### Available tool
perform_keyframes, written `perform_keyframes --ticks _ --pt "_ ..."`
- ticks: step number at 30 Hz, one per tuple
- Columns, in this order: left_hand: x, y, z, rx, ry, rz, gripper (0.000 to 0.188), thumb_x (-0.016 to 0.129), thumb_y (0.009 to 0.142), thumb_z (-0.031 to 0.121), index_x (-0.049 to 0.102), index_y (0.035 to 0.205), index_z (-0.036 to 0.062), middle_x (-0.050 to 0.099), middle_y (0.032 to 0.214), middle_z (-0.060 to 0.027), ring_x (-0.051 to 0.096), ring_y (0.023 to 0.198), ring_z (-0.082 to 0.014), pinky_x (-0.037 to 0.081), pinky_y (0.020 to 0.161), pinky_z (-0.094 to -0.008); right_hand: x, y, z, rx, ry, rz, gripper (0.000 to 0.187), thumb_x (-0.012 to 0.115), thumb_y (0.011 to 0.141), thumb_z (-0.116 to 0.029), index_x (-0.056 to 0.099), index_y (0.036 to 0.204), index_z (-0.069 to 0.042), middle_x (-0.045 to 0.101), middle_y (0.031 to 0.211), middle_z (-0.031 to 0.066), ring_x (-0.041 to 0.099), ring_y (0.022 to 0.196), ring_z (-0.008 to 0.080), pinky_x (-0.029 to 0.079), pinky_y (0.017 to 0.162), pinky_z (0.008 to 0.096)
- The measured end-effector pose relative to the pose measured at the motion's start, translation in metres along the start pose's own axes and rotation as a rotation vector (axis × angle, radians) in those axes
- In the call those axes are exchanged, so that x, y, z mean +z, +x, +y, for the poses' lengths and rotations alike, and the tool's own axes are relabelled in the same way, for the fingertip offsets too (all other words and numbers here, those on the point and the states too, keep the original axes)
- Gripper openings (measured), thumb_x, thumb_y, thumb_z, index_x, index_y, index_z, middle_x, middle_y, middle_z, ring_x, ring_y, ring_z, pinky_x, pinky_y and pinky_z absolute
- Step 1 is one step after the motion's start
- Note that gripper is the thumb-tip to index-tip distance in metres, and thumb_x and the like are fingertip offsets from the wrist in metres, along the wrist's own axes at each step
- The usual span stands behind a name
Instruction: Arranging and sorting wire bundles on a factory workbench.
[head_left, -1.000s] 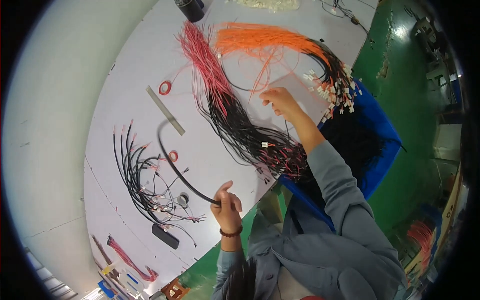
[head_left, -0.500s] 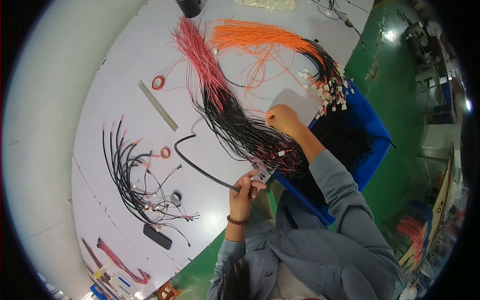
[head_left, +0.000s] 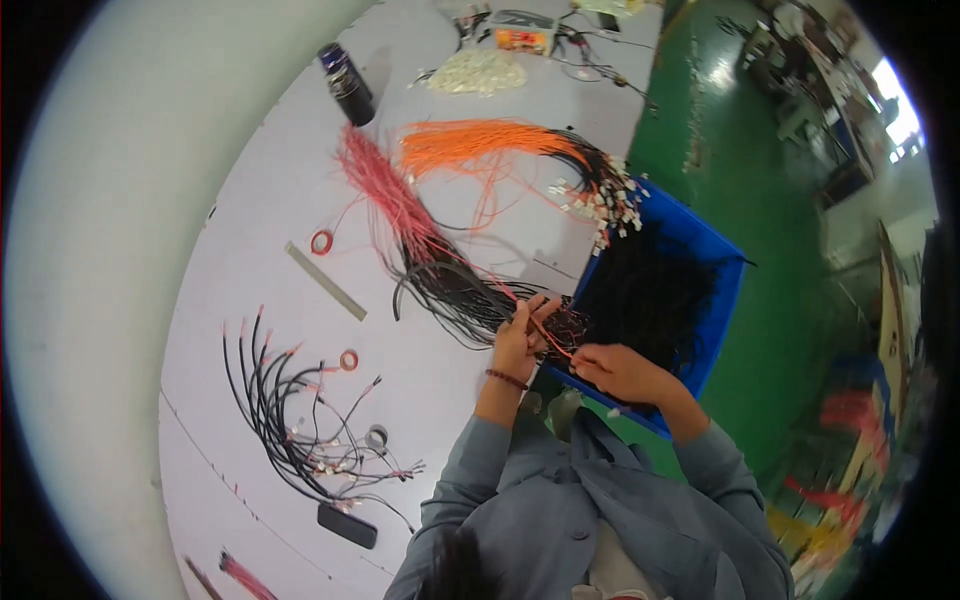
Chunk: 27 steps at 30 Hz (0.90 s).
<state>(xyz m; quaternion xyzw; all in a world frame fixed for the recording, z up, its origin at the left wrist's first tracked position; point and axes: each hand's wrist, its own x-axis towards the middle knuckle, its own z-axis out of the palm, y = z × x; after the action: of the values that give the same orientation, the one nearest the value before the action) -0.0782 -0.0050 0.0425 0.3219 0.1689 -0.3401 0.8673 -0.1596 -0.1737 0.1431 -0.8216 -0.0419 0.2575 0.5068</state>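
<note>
My left hand (head_left: 518, 340) is closed on a black tube (head_left: 436, 265), which arcs out to the left over the wire bundle. Orange-red wires (head_left: 552, 340) run past its fingers to my right hand (head_left: 625, 374), which pinches them at the table's near edge. A small white connector (head_left: 615, 412) shows just below that hand. Under and beyond both hands lies a thick bundle of wires (head_left: 385, 185), pink at its far end and black toward me. Farther back is an orange wire bundle (head_left: 480, 145) with black ends and several white connectors (head_left: 610, 205).
A blue bin (head_left: 725, 330) of black tubes stands at the table's right edge. Finished-looking black cables (head_left: 262, 410), tape rolls (head_left: 321, 242), a ruler (head_left: 326, 281) and a phone (head_left: 347, 525) lie leftward. Behind are a dark bottle (head_left: 347, 85) and a pale heap (head_left: 477, 72).
My right hand has come back from the bundle toward me, with orange-red wires now in its fingers. My left hand has brought the black tube up over the bundle. The view has shifted.
</note>
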Motion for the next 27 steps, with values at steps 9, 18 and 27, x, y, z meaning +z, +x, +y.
perform_keyframes --ticks 9,18,27 --pt "0.034 0.014 0.002 0.025 0.071 -0.151 0.031 0.050 0.094 0.027 0.055 0.113 0.0025 0.049 0.068 0.0038 0.032 0.047 -0.0026 0.024 0.040 -0.0177 0.069 -0.138 0.018 0.347 0.486 0.341 0.024 0.046 0.094 -0.025 0.060 0.098 -0.006 0.047 0.066 -0.0039 0.043 0.058 0.0062 0.039 0.054 0.0231" --pt "0.141 -0.083 -0.057 0.016 0.732 -0.703 0.029 0.047 0.096 0.024 0.059 0.099 -0.0015 0.039 0.058 0.0049 0.033 0.049 -0.0019 0.023 0.043 -0.0184 0.109 -0.201 0.056 0.180 -0.074 0.746 0.044 0.056 0.090 -0.023 0.045 0.128 -0.004 0.055 0.114 0.0084 0.052 0.105 0.0182 0.042 0.090 0.0296" --pt "0.156 -0.151 -0.161 -0.020 1.176 -1.134 0.031 0.045 0.095 0.024 0.062 0.087 0.0000 0.057 0.059 -0.0011 0.045 0.054 -0.0061 0.036 0.051 -0.0211 0.089 -0.232 0.025 -0.153 0.723 1.471 0.035 0.042 0.097 -0.026 0.054 0.113 0.004 0.066 0.088 0.0082 0.062 0.080 0.0146 0.049 0.073 0.0269"
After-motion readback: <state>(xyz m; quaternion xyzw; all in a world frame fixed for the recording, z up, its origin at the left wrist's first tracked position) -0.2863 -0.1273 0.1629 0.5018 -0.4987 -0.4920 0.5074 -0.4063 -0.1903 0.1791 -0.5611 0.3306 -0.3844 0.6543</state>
